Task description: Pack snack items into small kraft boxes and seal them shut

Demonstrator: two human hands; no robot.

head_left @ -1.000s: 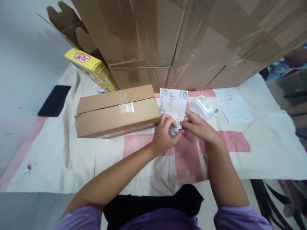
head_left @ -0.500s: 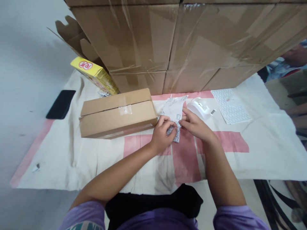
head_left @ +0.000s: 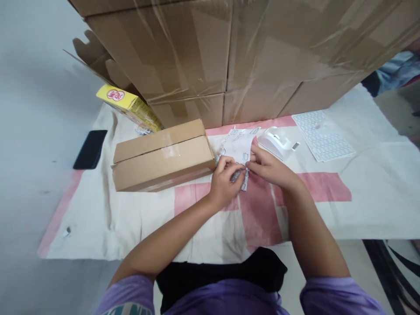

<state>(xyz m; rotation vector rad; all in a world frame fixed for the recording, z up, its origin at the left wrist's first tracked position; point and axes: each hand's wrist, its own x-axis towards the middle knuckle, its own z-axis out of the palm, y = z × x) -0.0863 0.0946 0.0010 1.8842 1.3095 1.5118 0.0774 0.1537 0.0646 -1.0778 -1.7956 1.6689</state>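
Center of frame: a white paper (head_left: 238, 144) printed with dark outlined shapes lies between both hands, just right of a brown carton (head_left: 164, 158). The left hand (head_left: 225, 181) is curled narrow, holding the paper's near part; the right hand (head_left: 269, 167) pinches its right edge between thumb and fingers. Right of center, a white dispenser (head_left: 277, 143); farther right, a patterned sheet (head_left: 323, 135) with a small red mark, illegible. Upper left, a yellow box (head_left: 121, 99) bears a red-and-white emblem whose characters are too small to read confidently. Lower left, a purple sleeve (head_left: 133, 291) shows cropped teal lettering.
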